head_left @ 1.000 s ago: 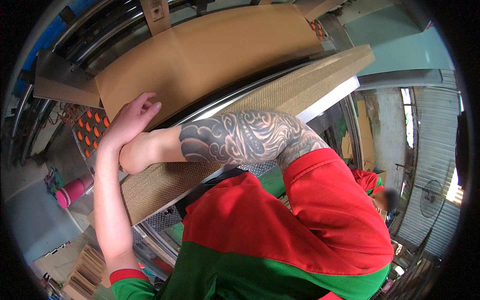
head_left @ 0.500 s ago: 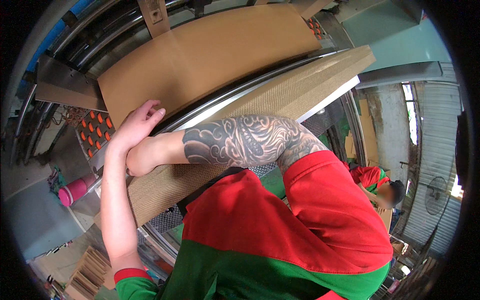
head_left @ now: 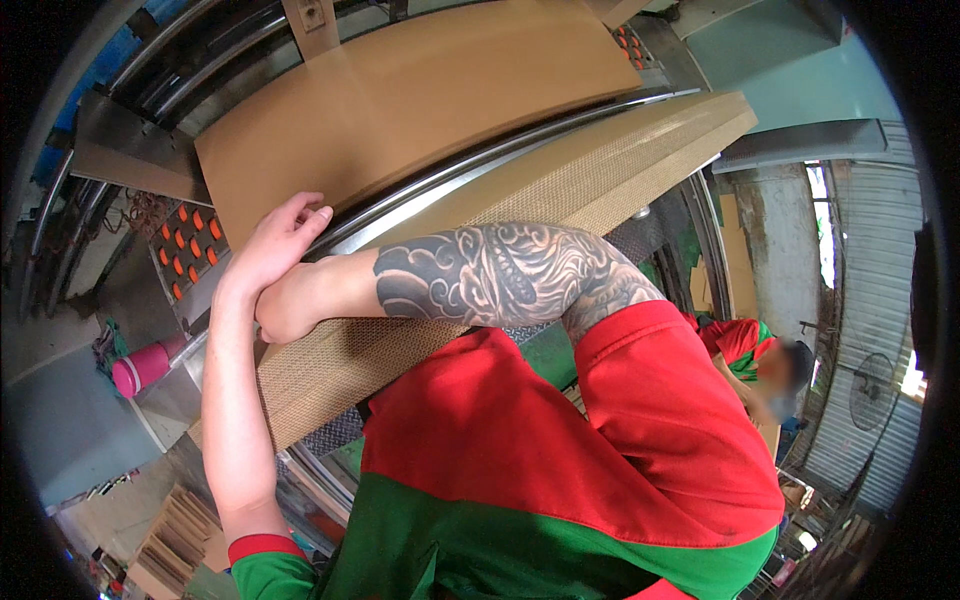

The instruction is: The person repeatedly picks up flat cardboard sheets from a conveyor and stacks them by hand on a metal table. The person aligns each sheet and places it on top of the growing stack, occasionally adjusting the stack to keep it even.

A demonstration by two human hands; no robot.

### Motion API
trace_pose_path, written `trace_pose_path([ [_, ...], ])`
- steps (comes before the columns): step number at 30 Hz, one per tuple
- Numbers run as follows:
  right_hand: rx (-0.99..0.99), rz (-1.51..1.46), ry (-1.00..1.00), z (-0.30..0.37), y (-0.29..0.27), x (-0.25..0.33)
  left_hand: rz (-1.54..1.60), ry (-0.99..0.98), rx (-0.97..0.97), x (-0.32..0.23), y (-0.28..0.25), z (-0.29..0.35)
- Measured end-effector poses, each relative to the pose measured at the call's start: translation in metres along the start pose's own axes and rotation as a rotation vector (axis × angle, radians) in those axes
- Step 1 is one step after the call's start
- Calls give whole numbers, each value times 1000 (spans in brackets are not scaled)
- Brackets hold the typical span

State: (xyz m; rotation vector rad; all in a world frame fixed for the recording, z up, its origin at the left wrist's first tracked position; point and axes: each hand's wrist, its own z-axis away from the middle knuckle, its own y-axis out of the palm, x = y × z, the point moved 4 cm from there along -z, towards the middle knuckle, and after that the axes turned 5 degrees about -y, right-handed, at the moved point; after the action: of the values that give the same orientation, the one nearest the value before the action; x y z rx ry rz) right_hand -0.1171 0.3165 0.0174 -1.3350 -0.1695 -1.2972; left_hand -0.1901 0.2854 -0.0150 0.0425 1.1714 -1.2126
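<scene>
My left hand (head_left: 284, 236) rests at the left end of a brown cardboard sheet (head_left: 420, 95), its fingers loosely apart with nothing between them. Under my left wrist, my tattooed right arm crosses over to the left. My right hand (head_left: 288, 312) is bent against the stack of corrugated cardboard (head_left: 640, 165), whose fluted edges face me. My left forearm hides its fingers, so its grip does not show. A metal bar (head_left: 500, 150) runs between the sheet and the stack.
Rollers and dark shafts (head_left: 170, 80) of a machine lie beyond the sheet. Orange rollers (head_left: 190, 245) sit left of it, near a pink roll (head_left: 142, 370). Cut cardboard pieces (head_left: 175, 540) are stacked at lower left. A co-worker (head_left: 745, 350) is at the right.
The cardboard stack's near edge has shifted toward me, and the white strip beside it no longer shows. Both hands keep nearly the same place and pose. The co-worker's head has moved slightly.
</scene>
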Motion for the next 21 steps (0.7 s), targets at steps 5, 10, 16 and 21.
trace_pose_path([
  [5,-36,-12,-3,-3,-4,-2,-13,-13,59,2,-6,-5],
  [10,-41,8,-50,-8,-5,-5,-13,-8,74,2,-8,-7],
  [16,-67,25,-79,-12,-8,-7,-24,-4,86,0,-14,-10],
  [21,-86,75,-122,-17,-13,-8,-22,53,29,-3,-19,-14],
])
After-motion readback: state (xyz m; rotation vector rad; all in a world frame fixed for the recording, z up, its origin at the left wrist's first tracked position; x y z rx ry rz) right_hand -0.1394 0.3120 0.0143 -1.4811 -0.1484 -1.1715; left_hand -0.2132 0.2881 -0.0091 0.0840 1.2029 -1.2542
